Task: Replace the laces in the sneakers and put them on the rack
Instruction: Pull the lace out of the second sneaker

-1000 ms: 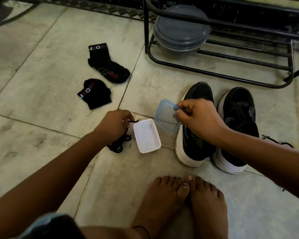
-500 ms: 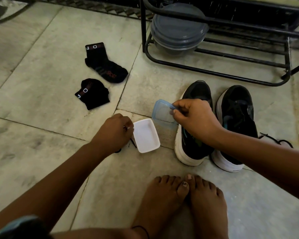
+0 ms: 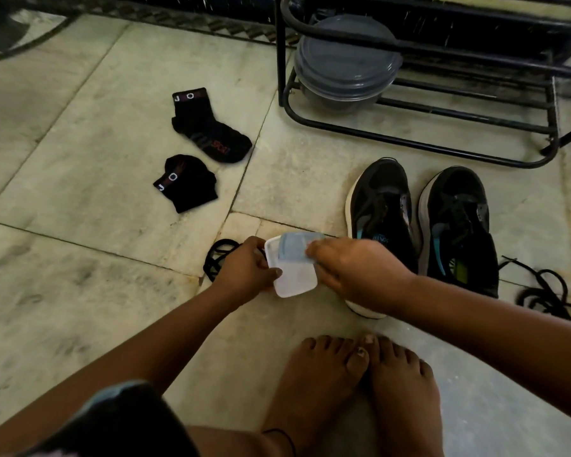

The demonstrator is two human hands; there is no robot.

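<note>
I see two black sneakers (image 3: 422,222) unlaced, side by side before the rack (image 3: 419,140); black laces (image 3: 216,258) coiled on floor.

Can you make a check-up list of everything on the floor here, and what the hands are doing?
Surface: pale tiled floor, scuffed.
Job's things: two black sneakers side by side, laces out; one black lace bundle left of the hands, another at far right; metal rack behind.
Clutter: two black socks; round lidded container on the rack.
Grippers: left hand holds the white box; right hand holds the blue lid over it.
Cables: nothing seen.
Surroundings: bare feet near the camera.
</note>
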